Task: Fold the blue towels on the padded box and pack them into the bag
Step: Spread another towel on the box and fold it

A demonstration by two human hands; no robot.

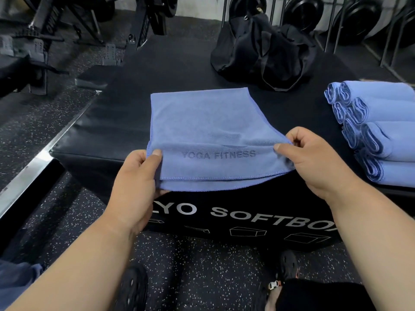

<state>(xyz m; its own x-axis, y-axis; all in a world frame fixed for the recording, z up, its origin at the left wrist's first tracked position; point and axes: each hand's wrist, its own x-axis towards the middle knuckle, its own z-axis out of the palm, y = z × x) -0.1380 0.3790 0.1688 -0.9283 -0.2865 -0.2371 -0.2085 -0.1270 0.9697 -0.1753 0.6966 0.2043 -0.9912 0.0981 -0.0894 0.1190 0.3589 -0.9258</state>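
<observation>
A blue towel (202,122) printed "YOGA FITNESS" lies on top of the black padded box (125,117), its near end folded over and raised at the box's front edge. My left hand (137,182) pinches the near left corner of the fold. My right hand (312,158) pinches the near right corner. A stack of several folded blue towels (379,131) sits on the box's right side. The black bag (262,52) slumps at the far right of the box top, its mouth crumpled.
Weight plates on a rack (357,16) stand behind the bag. Gym machine frames (51,28) fill the far left. A metal strip (33,162) runs along the speckled floor at the left. Black shoes (289,263) show below the box.
</observation>
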